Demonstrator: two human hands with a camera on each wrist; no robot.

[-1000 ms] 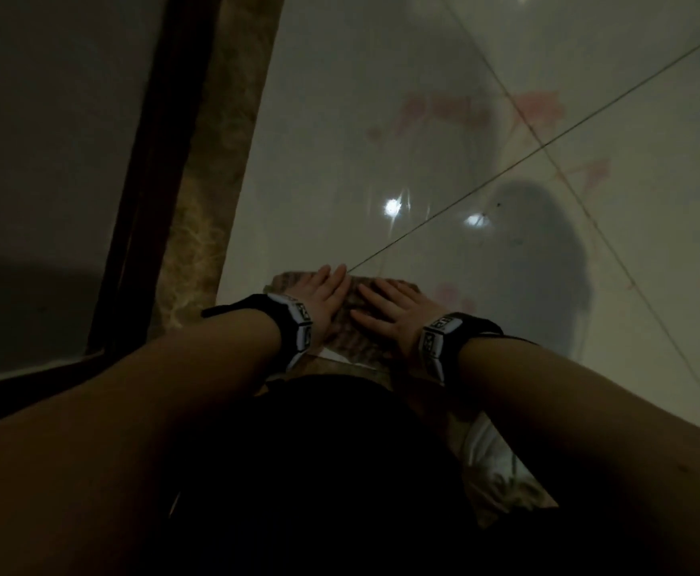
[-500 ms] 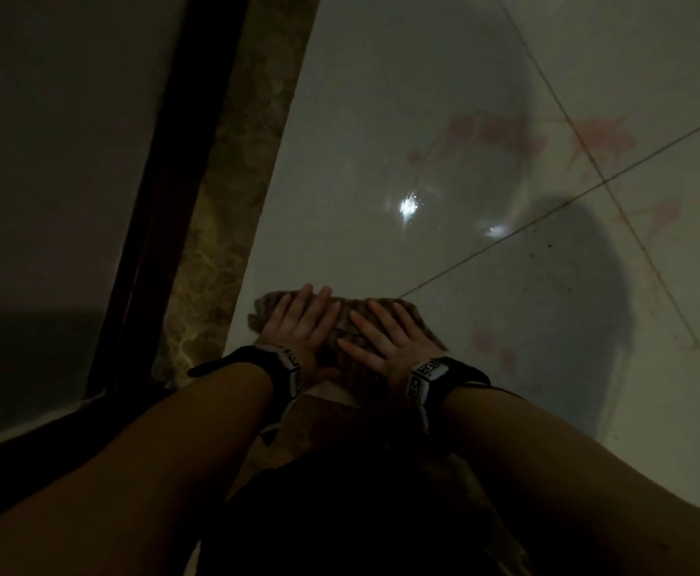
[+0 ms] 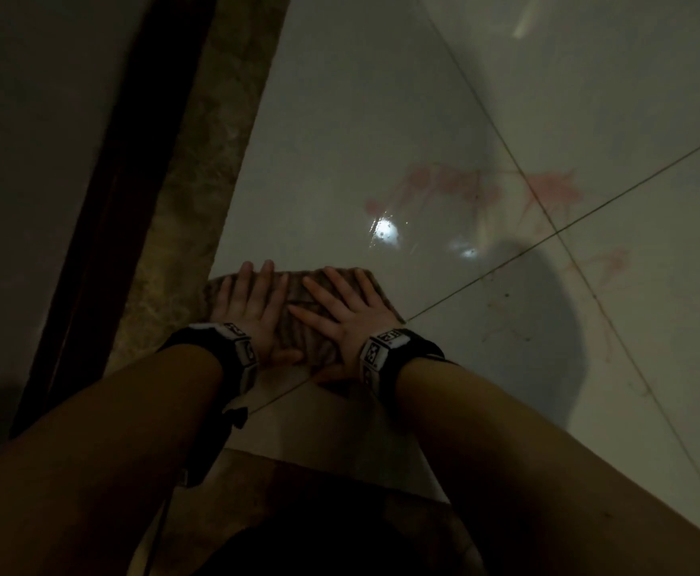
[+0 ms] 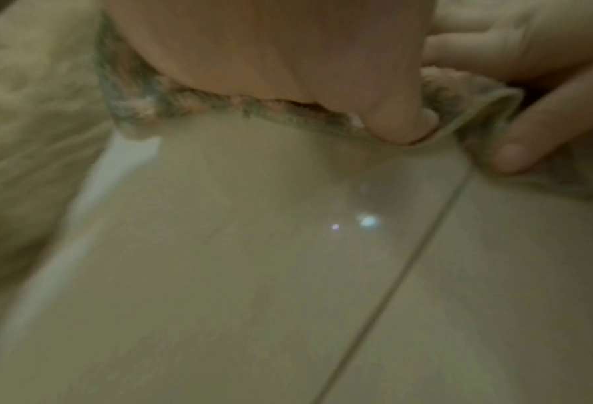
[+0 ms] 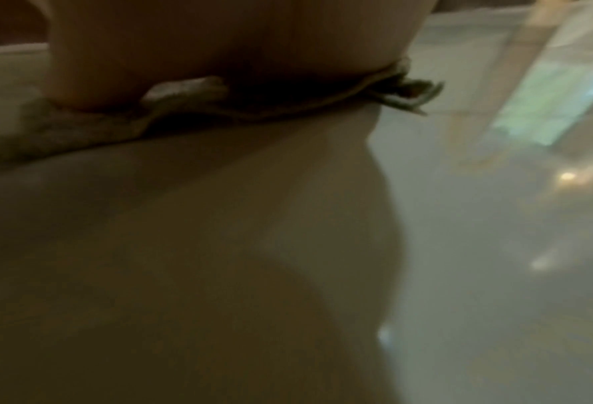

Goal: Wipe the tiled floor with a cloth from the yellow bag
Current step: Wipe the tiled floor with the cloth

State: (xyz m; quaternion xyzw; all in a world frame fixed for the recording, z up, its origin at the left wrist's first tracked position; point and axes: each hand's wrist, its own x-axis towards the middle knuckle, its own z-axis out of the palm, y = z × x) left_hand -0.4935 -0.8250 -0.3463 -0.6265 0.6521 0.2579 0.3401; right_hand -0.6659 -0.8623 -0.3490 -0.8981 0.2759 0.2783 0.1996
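Two hands lie flat on a folded cloth (image 3: 298, 313) on the tiled floor (image 3: 361, 139), seen from your head camera looking down along both forearms. Your left hand (image 3: 252, 309) presses the left part of the cloth with fingers straight and spread; your right hand (image 3: 348, 313) presses the right part the same way, its thumb angled toward the other hand. Neither hand grips anything. The cloth is brownish and striped, and lies just beside a mottled stone border strip (image 3: 198, 201) that runs along a dark wooden frame (image 3: 103, 201) on the left. A grout line (image 3: 548, 239) crosses the floor diagonally and passes beneath the cloth. Faint pink smears (image 3: 456, 189) mark the glossy tile well ahead of your fingertips, beside bright reflected lights. From the left wrist view, the cloth's fuzzy edge bunches under your palm, with a thin hem curling up near your thumb. The cloth looks soft, light and limp, so it will likely crumple or slide unevenly on the slick tile if pushed from one corner. Keep both palms spread over its middle, weight down. The yellow bag is not in view. The room is dim and the wrist views are blurred.
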